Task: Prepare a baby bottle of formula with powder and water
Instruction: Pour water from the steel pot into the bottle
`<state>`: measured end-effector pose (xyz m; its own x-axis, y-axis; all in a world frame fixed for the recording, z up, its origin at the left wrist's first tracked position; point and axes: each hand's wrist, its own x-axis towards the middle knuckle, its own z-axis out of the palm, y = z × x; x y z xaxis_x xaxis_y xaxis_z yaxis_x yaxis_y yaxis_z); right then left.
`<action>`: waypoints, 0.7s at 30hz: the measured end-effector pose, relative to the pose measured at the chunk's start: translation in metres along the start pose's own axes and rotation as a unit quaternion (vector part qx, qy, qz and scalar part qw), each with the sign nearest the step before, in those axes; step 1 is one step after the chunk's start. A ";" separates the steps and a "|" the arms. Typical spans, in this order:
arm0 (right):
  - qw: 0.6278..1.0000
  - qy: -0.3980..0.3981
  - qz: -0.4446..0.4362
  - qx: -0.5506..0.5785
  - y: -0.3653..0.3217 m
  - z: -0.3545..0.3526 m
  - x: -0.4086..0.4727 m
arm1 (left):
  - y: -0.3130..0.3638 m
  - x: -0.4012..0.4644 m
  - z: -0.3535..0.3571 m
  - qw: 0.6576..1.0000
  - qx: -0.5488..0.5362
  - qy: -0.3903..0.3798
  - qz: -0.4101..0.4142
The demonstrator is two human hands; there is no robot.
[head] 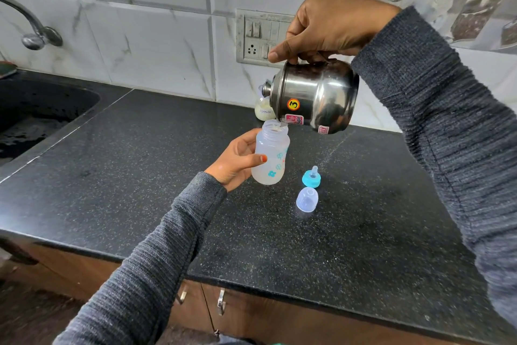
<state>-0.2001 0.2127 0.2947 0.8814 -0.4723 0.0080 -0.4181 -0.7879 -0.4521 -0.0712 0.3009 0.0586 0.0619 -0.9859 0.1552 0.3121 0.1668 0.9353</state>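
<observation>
The left hand is gripping the open baby bottle above the black countertop. The right hand is clasping the steel pot, tilting its spout onto the bottle's mouth. The teal nipple ring and clear cap are lying just right of the bottle; the formula container is standing behind it.

marble wall tiles | black granite counter | wood cabinets

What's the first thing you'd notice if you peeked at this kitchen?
The shiny steel pot, tipped over by the right hand, its spout at the mouth of the open baby bottle that the left hand holds above the black counter. To the right of the bottle, a blue teat ring and clear cap lie on the counter.
</observation>
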 end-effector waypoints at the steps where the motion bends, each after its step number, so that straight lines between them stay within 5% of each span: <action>1: 1.000 -0.001 -0.001 -0.002 0.000 0.000 0.000 | 0.000 0.001 0.000 1.000 0.000 -0.001 -0.001; 21: 0.999 -0.015 0.008 -0.029 0.000 0.002 0.003 | -0.005 0.004 0.004 1.000 0.009 0.001 -0.007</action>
<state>-0.1970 0.2119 0.2927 0.8801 -0.4742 -0.0254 -0.4438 -0.8022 -0.3994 -0.0767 0.2964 0.0560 0.0590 -0.9881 0.1422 0.2954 0.1533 0.9430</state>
